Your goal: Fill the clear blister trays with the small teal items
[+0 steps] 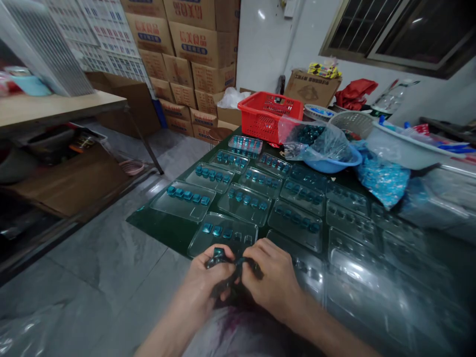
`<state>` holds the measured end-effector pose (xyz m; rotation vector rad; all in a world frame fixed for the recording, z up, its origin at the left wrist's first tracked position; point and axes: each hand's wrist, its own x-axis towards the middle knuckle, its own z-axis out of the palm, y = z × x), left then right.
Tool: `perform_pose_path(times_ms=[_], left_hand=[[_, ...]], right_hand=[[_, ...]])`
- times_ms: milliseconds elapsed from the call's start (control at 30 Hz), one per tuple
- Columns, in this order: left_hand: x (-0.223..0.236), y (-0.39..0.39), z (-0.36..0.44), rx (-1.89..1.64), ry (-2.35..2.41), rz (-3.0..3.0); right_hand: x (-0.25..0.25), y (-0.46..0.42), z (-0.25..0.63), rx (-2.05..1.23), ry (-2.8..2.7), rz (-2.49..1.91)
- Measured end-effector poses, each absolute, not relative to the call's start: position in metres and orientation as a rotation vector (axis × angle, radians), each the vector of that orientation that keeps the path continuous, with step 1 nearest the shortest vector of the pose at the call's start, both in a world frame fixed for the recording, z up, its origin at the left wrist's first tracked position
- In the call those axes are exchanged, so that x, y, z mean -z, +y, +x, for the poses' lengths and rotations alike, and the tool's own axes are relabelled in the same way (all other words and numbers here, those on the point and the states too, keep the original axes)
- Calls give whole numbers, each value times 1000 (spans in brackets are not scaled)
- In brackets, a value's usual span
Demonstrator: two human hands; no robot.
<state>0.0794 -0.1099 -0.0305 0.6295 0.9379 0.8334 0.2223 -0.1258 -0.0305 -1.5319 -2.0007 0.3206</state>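
My left hand (210, 277) is closed around dark glossy pieces; a small teal block (219, 252) shows on top between thumb and forefinger. Fingers bent, my right hand (270, 275) meets it and pinches a dark piece (256, 269) whose exact kind I cannot make out. Just beyond both hands lies a clear plastic tray (197, 246). Three teal blocks (217, 230) sit in its row of slots, and two slots at the right are bare. Farther back, another clear tray (167, 202) carries a row of several teal blocks (188, 196).
More clear trays cover the green table (148, 223), some with teal blocks. A red basket (260, 124), a blue basin (334, 162) with a plastic bag and a bag of blue-white pieces (385, 178) stand behind. Cartons (197, 44) are stacked at the back; a wooden table (63, 106) stands left.
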Motion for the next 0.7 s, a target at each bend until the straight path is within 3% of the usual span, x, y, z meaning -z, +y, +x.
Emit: perform_pose_path(times_ms=[567, 700], left_hand=[[24, -118, 71, -844, 699, 561], [28, -121, 63, -852, 683, 509]], right_hand=[[12, -112, 252, -362, -1542, -1559], [1, -105, 280, -623, -1252, -1595]])
